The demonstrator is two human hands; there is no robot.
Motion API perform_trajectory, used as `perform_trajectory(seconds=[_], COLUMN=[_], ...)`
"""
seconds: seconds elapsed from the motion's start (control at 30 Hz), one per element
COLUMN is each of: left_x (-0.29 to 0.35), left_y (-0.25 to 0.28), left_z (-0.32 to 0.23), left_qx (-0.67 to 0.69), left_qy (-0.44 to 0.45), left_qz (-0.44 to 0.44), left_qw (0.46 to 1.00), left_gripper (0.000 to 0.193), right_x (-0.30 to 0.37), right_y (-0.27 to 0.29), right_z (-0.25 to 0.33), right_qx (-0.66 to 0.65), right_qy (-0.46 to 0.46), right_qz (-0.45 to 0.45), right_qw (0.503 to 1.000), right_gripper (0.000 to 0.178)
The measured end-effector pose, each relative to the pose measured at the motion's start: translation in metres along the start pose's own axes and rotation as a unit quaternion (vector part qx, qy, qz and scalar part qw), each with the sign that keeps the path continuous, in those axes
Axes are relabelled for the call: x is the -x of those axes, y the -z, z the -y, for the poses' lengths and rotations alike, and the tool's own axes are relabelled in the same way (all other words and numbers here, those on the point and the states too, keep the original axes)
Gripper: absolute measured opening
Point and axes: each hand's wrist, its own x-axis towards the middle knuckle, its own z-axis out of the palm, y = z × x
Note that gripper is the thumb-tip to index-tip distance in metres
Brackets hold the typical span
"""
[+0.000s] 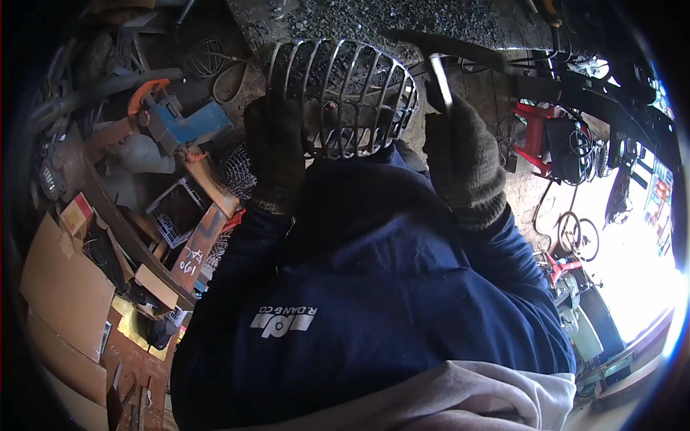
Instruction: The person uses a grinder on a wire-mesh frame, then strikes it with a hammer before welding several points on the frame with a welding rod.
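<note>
In front of my chest is a curved metal cage (343,86) of bent, evenly spaced bars, open between them. My left hand (277,147), in a dark knit glove, is closed at the cage's left side; its fingertips are lost in shadow. To the right of the cage, my gloved right hand (466,159) is wrapped round a hammer (440,77). The hammer's pale handle rises from the fist to a long, dark, slightly blurred head. That head is above and right of the cage, apart from its bars.
Dark loose grit (345,20) covers the surface beyond the cage. Left are a blue vise-like tool (188,123), a plastic crate (175,214) and cardboard boxes (68,287). A red stool (530,136), cables and a bicycle (577,235) stand right, near a bright opening.
</note>
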Motion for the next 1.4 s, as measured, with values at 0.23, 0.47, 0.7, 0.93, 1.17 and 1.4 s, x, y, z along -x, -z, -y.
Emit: perform_trajectory(seconds=[0.23,0.47,0.7,0.93,1.17,1.4], left_x=[0.000,0.003,0.004,0.000,0.002,0.003], left_y=[-0.001,0.005,0.003,0.002,0.002,0.004], left_z=[0.003,-0.005,-0.002,-0.001,-0.002,0.002], left_qx=[0.071,0.059,0.061,-0.058,-0.008,0.103], left_qy=[0.013,0.097,0.131,0.036,0.107,0.110], left_qz=[0.022,0.036,0.018,0.019,0.021,0.036], left_qw=[0.997,0.993,0.989,0.997,0.994,0.988], left_gripper=[0.022,0.027,0.030,0.033,0.032,0.030], right_x=[-0.002,0.003,0.003,0.001,0.002,-0.001], right_y=[-0.018,-0.001,0.001,-0.004,-0.009,0.001], right_z=[-0.019,0.002,-0.001,-0.002,-0.010,0.002], right_qx=[0.078,-0.038,0.017,-0.001,0.038,0.020], right_qy=[0.094,0.022,0.031,-0.074,0.056,0.038], right_qz=[-0.003,-0.005,-0.004,0.070,-0.010,-0.006], right_qw=[0.992,0.999,0.999,0.995,0.998,0.999], right_gripper=[0.034,0.030,0.030,0.033,0.033,0.033])
